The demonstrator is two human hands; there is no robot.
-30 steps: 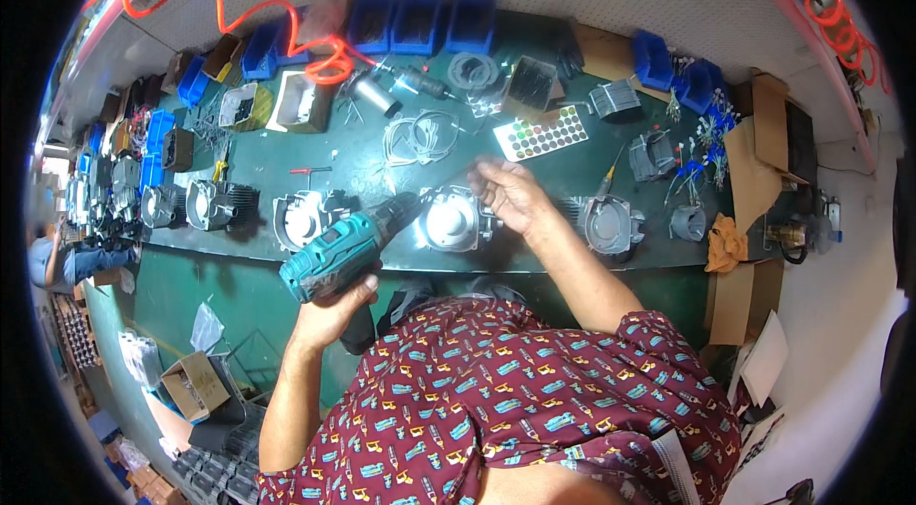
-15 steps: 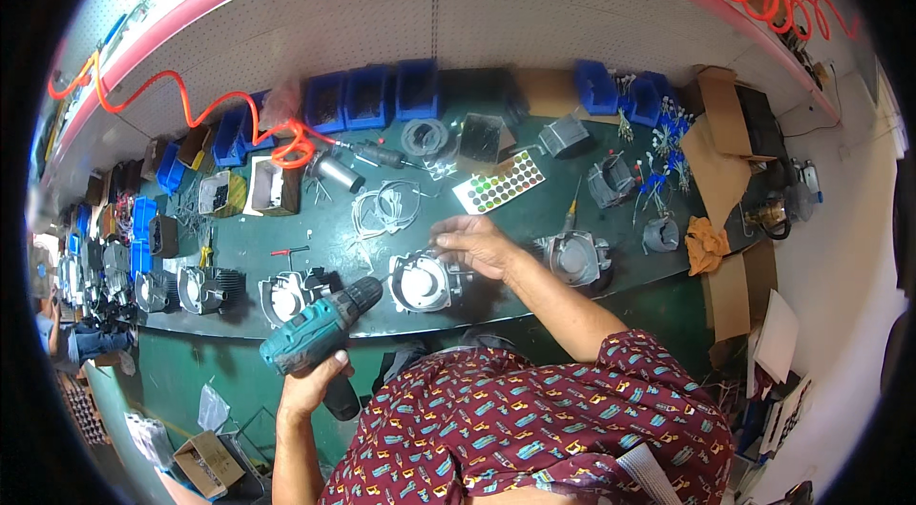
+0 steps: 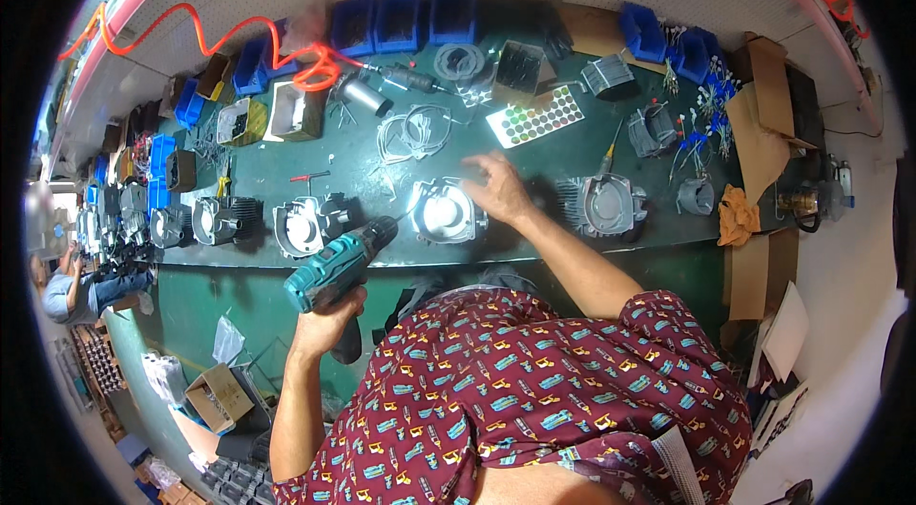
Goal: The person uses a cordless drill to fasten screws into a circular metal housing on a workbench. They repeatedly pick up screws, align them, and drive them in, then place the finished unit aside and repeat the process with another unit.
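My left hand [image 3: 327, 322] is wrapped around the handle of a teal and black cordless drill [image 3: 332, 268]. Its bit points right, close to the left rim of a silver metal motor housing [image 3: 445, 211] on the bench's front part; whether they touch I cannot tell. My right hand [image 3: 502, 192] hovers at that housing's upper right, thumb and fingers apart, with nothing visible in it. To the left sits a similar housing [image 3: 301, 225], with a red-handled tool [image 3: 309, 178] behind it. Another housing [image 3: 608, 205] lies to the right, a yellow-handled screwdriver [image 3: 607, 162] by it.
Across the green bench [image 3: 367, 195] lie coiled grey cables [image 3: 412, 133] and a sheet of round stickers [image 3: 536, 117]. Blue bins [image 3: 399, 20] line the back. An orange rag [image 3: 739, 214] rests at the right edge. Another person [image 3: 84, 290] sits far left.
My view has shifted, so the bench appears higher in the picture. The right hand's fingers, earlier bunched over the housing, have lifted and spread. The drill stays in my left hand.
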